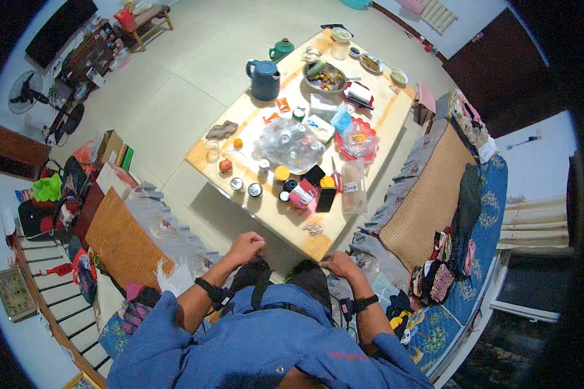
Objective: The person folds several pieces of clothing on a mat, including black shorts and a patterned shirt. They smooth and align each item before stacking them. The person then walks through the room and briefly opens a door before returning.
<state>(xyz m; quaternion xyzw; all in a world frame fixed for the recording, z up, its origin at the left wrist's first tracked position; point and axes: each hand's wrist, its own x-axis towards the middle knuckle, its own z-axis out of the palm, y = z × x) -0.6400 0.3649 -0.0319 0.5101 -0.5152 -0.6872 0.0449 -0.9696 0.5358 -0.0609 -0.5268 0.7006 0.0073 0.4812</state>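
My left hand [247, 246] is over my lap, short of the table's near edge, with its fingers curled; whether anything is between them is too small to see. At the near corner of the pale table [292, 228], my right hand [339, 265] has its fingertips close to or touching the edge. A small heap of thin bits [314, 229] lies on the tabletop by that corner. Beyond it are a pink-and-red packet [302, 194], a black phone-like slab [325, 200], a clear plastic box [354, 189] and red-handled scissors [337, 179]. Two cans [255, 189] stand to the left.
A plastic-covered tray [289, 146], a dark blue jug [264, 80], a metal bowl of food [324, 78] and a red dish [367, 138] stand farther up the table. A green thermos [282, 49] is beside it. Sofas with a woven mat [426, 194] and a brown mat [121, 238] flank me.
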